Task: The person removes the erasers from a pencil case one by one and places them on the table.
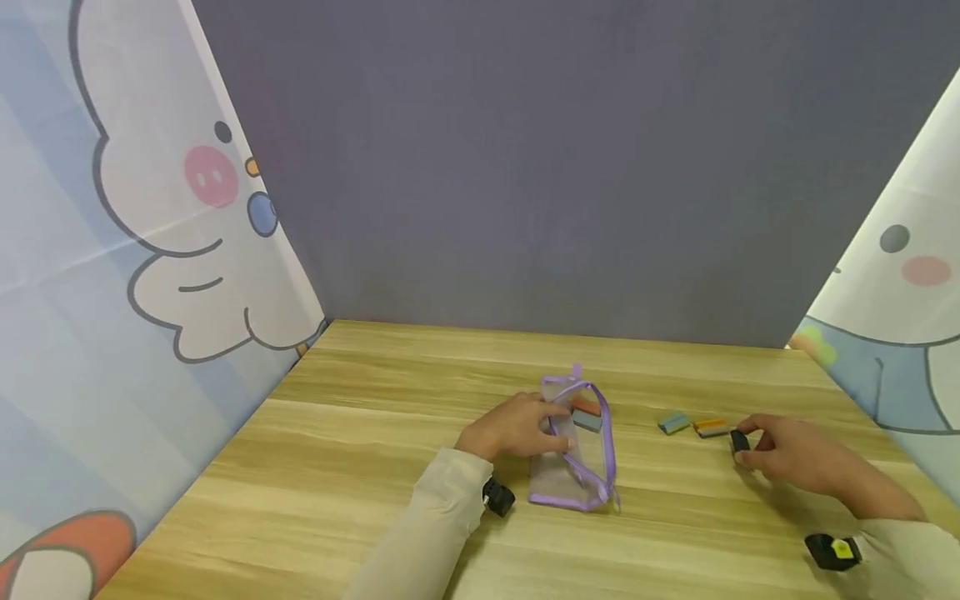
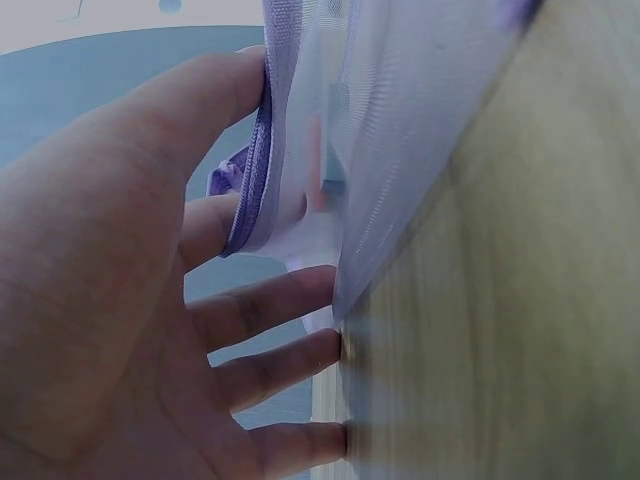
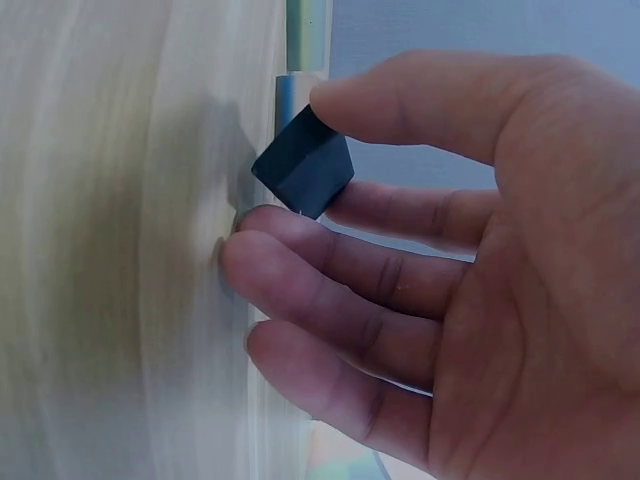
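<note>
A see-through mesh zipper pouch point(image 1: 551, 482) with purple trim lies on the table, its mouth gaping to the right. My left hand point(image 1: 517, 427) holds the near lip of that mouth; in the left wrist view, thumb and index finger pinch the purple zipper edge point(image 2: 258, 170). Inside the pouch are a reddish block point(image 1: 587, 406) and a grey-blue block point(image 1: 587, 421). Farther right, my right hand point(image 1: 802, 457) pinches a small black block point(image 3: 305, 165) between thumb and fingers, tilted and close over the tabletop. Its other fingertips point(image 3: 250, 260) rest at the wood surface.
Between the pouch and my right hand lie a blue-green block point(image 1: 673, 423) and an orange-and-grey block point(image 1: 711, 428). A dark grey panel point(image 1: 525, 167) rises behind the wooden table point(image 1: 360, 483). Cartoon-printed sheets point(image 1: 150, 275) stand at both sides.
</note>
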Motion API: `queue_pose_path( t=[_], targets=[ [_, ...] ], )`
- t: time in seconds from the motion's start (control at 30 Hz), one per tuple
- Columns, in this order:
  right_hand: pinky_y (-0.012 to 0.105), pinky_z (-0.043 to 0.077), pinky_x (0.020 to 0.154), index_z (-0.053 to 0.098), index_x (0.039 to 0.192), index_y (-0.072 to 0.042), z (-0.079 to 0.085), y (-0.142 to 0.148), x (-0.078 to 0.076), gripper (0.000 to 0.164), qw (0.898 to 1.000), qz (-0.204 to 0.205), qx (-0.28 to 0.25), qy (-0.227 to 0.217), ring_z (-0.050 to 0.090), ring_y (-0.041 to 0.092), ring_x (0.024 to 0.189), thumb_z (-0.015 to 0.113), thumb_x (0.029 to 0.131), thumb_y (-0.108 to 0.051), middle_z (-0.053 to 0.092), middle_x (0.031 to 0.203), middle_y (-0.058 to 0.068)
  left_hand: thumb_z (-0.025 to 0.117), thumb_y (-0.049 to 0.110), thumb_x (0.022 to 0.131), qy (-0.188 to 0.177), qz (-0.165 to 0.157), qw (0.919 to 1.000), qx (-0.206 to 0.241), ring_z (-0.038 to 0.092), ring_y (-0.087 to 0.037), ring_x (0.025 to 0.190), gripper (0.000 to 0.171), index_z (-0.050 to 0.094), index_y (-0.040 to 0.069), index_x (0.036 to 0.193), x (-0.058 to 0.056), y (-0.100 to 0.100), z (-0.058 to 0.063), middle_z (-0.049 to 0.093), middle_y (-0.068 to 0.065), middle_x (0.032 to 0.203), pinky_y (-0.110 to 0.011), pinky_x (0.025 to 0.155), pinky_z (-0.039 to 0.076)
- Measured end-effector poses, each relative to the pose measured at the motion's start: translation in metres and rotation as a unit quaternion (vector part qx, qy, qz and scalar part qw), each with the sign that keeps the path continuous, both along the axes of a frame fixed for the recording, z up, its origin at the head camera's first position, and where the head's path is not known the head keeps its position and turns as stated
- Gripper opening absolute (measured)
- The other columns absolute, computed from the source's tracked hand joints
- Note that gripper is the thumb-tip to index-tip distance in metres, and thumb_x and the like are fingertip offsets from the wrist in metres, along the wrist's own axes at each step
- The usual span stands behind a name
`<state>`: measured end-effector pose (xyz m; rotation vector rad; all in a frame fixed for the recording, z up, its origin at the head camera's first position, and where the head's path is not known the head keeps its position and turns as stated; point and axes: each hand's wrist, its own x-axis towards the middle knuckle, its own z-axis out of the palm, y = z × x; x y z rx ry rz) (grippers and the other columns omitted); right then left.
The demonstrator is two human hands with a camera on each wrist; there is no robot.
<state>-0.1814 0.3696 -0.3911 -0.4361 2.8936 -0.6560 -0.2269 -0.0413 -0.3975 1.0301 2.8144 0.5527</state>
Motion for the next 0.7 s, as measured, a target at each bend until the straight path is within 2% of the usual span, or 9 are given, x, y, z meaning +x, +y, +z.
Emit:
queue_pose_path(
  t=[0.2,0.4,0.53,0.7],
  targets=[
    [0.030,0.046,0.056,0.052,0.126,0.015,-0.0035,0.0016,-0.0039,0.053,1.000,0.002,-0.015,-0.015,0.057,0.011,0.065,0.069,0.096,-0.025,0.062,0.081,0.000,0.064,0.055,0.093,-0.004,-0.002,0.9999,-0.010,0.047,-0.021,0.134,0.055,0.062,0.026,0.140,-0.0039,0.0004,-0.0015,0.058,0.005,0.140,-0.037,0.107,0.041],
    [0.030,0.047,0.056,0.053,0.125,0.014,0.0032,0.0031,-0.0024,0.052,1.000,0.006,-0.011,-0.001,0.058,0.010,0.066,0.069,0.096,-0.026,0.063,0.082,-0.001,0.064,0.054,0.093,0.010,-0.001,0.9999,-0.014,0.051,-0.020,0.128,0.056,0.062,0.025,0.140,-0.0030,0.0038,0.0033,0.058,0.002,0.139,-0.034,0.102,0.044],
    [0.029,0.047,0.056,0.056,0.123,0.013,0.0013,0.0016,0.0012,0.051,1.000,0.004,-0.010,0.009,0.057,0.007,0.065,0.071,0.094,-0.026,0.064,0.080,-0.002,0.064,0.055,0.093,0.006,-0.002,0.9998,-0.016,0.048,-0.023,0.133,0.056,0.062,0.025,0.141,-0.0026,0.0036,0.0050,0.057,0.001,0.142,-0.038,0.107,0.041],
    [0.030,0.047,0.058,0.058,0.121,0.011,0.0006,-0.0015,0.0008,0.050,1.000,0.009,0.011,0.021,0.059,0.008,0.068,0.071,0.094,-0.028,0.066,0.083,-0.003,0.063,0.056,0.093,-0.003,0.003,0.9999,-0.014,0.048,-0.023,0.133,0.057,0.062,0.025,0.140,-0.0004,0.0010,0.0022,0.057,-0.001,0.142,-0.038,0.106,0.042]
  ],
)
